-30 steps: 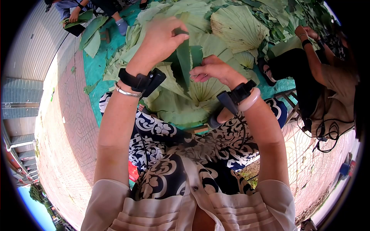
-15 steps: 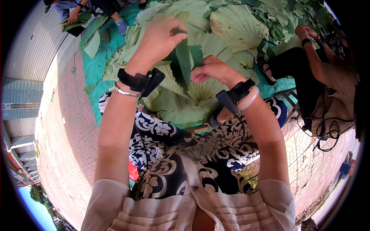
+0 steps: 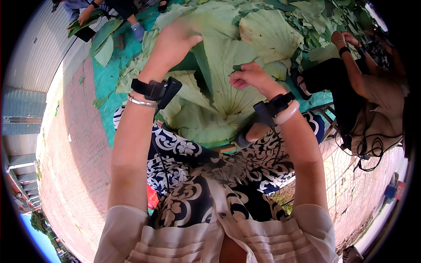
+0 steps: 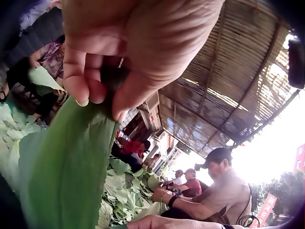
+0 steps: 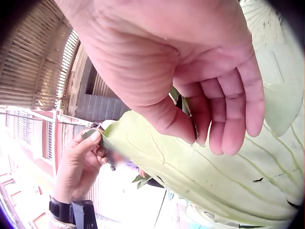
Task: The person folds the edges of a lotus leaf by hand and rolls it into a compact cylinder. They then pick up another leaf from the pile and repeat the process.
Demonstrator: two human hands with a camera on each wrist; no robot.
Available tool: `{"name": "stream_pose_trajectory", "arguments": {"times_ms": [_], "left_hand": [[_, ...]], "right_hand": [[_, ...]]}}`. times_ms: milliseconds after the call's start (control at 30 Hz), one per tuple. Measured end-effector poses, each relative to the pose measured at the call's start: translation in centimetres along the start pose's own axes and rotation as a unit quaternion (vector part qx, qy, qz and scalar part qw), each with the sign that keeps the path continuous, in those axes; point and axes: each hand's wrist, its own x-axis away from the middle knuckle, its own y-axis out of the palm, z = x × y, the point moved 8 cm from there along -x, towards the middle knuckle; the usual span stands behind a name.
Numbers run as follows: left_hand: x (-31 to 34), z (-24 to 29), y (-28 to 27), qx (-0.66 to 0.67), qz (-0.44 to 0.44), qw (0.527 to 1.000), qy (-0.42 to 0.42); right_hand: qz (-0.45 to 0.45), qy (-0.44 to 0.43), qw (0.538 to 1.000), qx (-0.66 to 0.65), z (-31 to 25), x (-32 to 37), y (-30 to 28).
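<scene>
A broad pale-green leaf (image 3: 215, 57) with fanning veins spreads between the two hands in the head view. My left hand (image 3: 173, 44) pinches it at the upper left; close up in the left wrist view, thumb and fingers of this hand (image 4: 128, 47) grip the top of the green leaf (image 4: 66, 167). My right hand (image 3: 254, 79), lower and to the right, has curled fingers beside a small dark-green piece (image 3: 237, 68). In the right wrist view its thumb and index finger (image 5: 190, 71) pinch at the leaf (image 5: 214, 176), with the other fingers loosely bent.
More large leaves (image 3: 269, 35) are heaped on a green sheet (image 3: 105, 79). A seated person (image 3: 351, 83) works at the right, and another person's hands (image 3: 85, 16) hold leaves at the upper left. Paving (image 3: 66, 153) lies at the left.
My right hand has moved right and my left hand slightly left, so they stand farther apart. The dark, narrow leaf surface between them has given way to a broader, paler one.
</scene>
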Motion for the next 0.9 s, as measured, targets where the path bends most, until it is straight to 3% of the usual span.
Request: {"name": "stream_pose_trajectory", "arguments": {"times_ms": [233,467,633,733,767,833,900], "left_hand": [[0.8,-0.9,-0.3,0.094,-0.046,0.993,-0.062],[1.2,-1.0,1.0,0.182,-0.062,0.98,-0.041],[1.5,-0.8,1.2,0.194,-0.074,0.978,-0.022],[1.6,-1.1,1.0,0.188,-0.081,0.978,-0.032],[1.7,-1.2,1.0,0.185,-0.084,0.978,-0.036],[1.7,-0.9,0.8,0.172,-0.085,0.981,-0.022],[1.5,-0.7,0.7,0.163,-0.084,0.983,-0.009]], "right_hand": [[0.095,0.02,0.993,0.06,-2.8,4.4,-7.9],[0.195,0.034,0.979,0.038,-1.3,11.3,-17.2],[0.246,0.119,0.961,0.047,4.2,17.0,-21.1],[0.29,0.167,0.94,0.065,11.5,19.4,-23.7],[0.309,0.239,0.914,0.105,13.4,20.4,-24.0],[0.339,0.259,0.859,0.281,17.0,21.7,-26.2],[0.349,0.283,0.843,0.298,17.1,22.2,-26.4]]}}
